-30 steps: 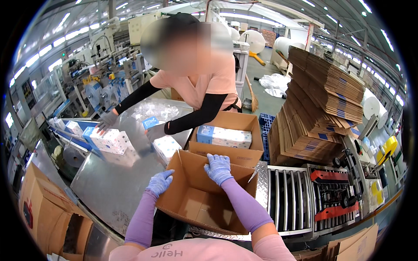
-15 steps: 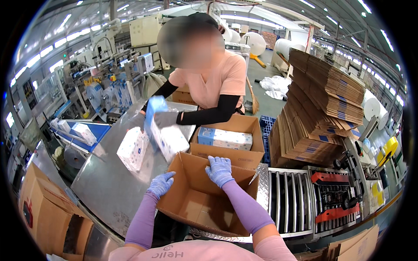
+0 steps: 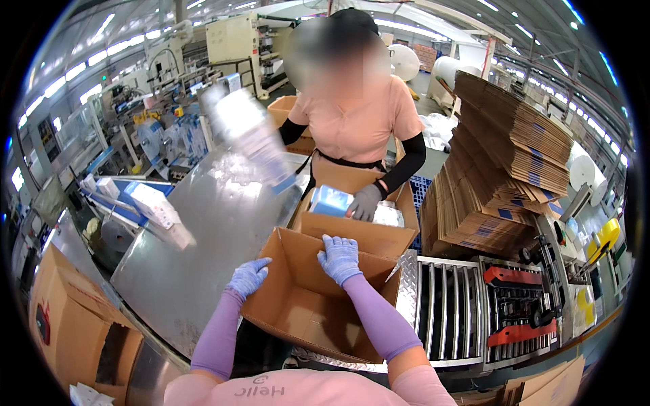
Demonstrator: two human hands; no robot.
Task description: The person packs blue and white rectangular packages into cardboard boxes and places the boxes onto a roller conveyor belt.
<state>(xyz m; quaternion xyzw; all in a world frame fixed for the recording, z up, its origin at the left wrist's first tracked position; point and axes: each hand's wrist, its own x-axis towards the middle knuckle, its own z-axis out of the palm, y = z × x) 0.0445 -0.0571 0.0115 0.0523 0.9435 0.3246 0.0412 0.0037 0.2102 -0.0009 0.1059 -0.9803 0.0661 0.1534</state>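
Note:
An open cardboard box (image 3: 298, 304) with nothing inside stands tilted in front of me. My left hand (image 3: 248, 278), in a pale blue glove, grips its left edge. My right hand (image 3: 340, 257), gloved the same way, has its fingers hooked over the far wall. Just beyond stands a second open carton (image 3: 359, 229), holding a blue-and-white wrapped pack (image 3: 332, 201). A co-worker's dark-gloved hand (image 3: 367, 203) rests on that pack. Blurred by motion, a white-and-blue pack (image 3: 250, 128) is in the air at the co-worker's other arm, whose hand is hidden.
A metal table (image 3: 203, 203) lies to the left, beside a blue conveyor belt (image 3: 128, 196) with packs (image 3: 159, 210) at its end. On the right are a roller conveyor (image 3: 450, 311) and a tall stack of flattened cartons (image 3: 501, 169). Another carton (image 3: 78, 318) stands at lower left.
The co-worker has straightened and shifted right, raising packs off the table and putting one hand into the far carton. Packs on the belt have slid toward the table. My hands keep their hold.

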